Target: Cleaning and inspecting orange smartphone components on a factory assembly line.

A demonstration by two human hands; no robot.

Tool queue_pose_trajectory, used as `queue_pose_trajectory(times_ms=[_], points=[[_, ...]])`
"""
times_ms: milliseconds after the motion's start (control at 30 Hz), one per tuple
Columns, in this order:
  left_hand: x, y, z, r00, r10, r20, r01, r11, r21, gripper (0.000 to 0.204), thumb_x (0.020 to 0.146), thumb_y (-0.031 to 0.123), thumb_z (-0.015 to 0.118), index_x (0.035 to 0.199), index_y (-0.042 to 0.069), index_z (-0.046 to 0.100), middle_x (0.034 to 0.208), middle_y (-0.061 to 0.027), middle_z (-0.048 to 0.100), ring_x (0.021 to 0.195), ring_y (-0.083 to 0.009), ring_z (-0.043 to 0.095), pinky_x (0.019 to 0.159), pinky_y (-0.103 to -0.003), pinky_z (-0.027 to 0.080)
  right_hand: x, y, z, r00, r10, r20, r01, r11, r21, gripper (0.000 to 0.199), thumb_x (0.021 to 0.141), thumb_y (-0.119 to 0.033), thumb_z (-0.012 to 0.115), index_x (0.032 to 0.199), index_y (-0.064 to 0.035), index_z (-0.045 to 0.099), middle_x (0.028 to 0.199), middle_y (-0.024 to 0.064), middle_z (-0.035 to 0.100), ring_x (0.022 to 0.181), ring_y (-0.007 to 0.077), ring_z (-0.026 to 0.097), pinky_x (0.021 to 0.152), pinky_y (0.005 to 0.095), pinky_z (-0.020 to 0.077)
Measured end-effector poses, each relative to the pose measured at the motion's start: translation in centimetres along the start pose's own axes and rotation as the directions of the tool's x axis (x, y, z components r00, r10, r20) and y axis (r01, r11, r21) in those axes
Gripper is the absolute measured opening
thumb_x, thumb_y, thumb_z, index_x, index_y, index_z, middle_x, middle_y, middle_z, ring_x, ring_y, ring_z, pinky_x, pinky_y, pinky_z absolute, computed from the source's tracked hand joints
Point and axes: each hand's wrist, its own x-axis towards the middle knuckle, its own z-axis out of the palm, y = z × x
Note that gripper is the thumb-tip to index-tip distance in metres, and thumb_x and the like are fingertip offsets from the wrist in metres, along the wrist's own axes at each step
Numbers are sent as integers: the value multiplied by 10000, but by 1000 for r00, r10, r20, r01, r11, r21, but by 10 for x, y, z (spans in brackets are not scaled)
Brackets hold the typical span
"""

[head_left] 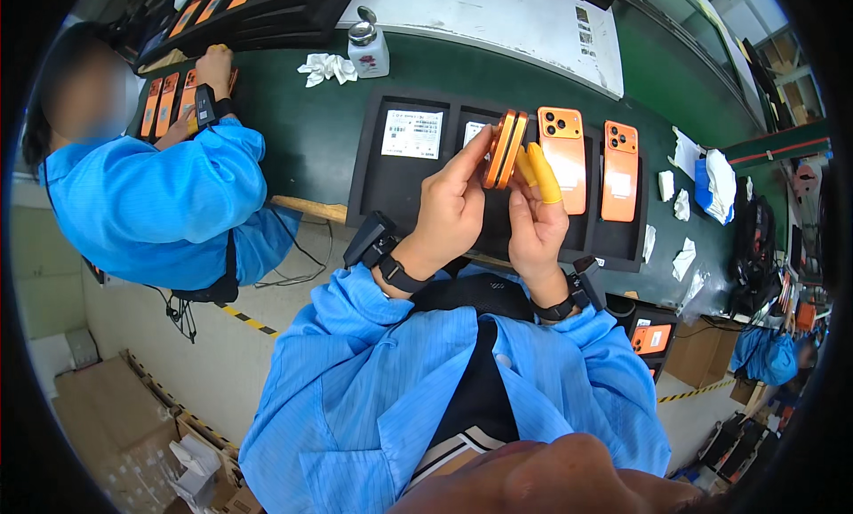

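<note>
My left hand (pixel 451 203) and my right hand (pixel 533 214) together hold an orange phone (pixel 505 148) edge-on above a black tray (pixel 373 181). Left fingers pinch its left side; the right fingers, wearing yellow finger cots, press against its right side. Two more orange phones lie face down in the tray, one (pixel 563 159) just right of the held phone and another (pixel 620 170) farther right. A white label card (pixel 412 134) lies in the tray's left compartment. Both wrists carry black strapped devices.
A co-worker in a blue coat (pixel 169 203) sits at my left, handling orange phones in another tray (pixel 164 101). On the green bench stand a white pump bottle (pixel 367 47), crumpled wipes (pixel 325 67) and white scraps (pixel 684 203). Cardboard boxes (pixel 133 416) sit on the floor.
</note>
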Motion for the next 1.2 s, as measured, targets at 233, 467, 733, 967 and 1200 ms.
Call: queue_pose_trajectory(times_ms=[233,467,733,967,1200], points=[[1,-1,1,1000,8,-3,-8,1000,10,601,860,-157,421,1437,-10,502,1280,-229,654,1125,-275,687,939,-332,528,4,0,1,1000,-15,1,15,1000,27,533,964,102,430,1492,35,390,1475,201,496,1371,299,500,1110,416,436],[26,-1,5,997,54,-47,-52,997,54,633,829,-164,401,1433,-9,511,1236,-231,676,1112,-269,693,920,-325,535,34,-2,7,999,-52,5,51,995,83,553,956,129,396,1499,33,364,1470,197,494,1371,305,499,1103,420,445],[-6,-19,4,990,-80,118,116,933,-340,672,895,-211,354,1526,15,396,1486,-142,505,1225,-183,580,996,-320,493,4,7,-15,1000,-6,25,2,986,169,548,957,129,372,1499,50,358,1477,213,488,1384,322,483,1134,453,413],[-32,-23,1,965,-137,222,212,908,-361,646,896,-205,291,1516,-42,370,1527,-183,448,1414,-270,447,1167,-371,363,-24,8,-17,994,106,40,-111,977,183,576,956,132,368,1522,45,309,1507,248,446,1398,341,461,1154,441,378],[-30,-29,2,977,-131,167,190,893,-408,652,888,-205,301,1521,-57,334,1573,-213,369,1447,-290,394,1188,-413,350,-21,0,-11,979,204,7,-202,964,175,579,949,129,404,1517,49,320,1479,255,475,1336,307,526,1105,393,434]])
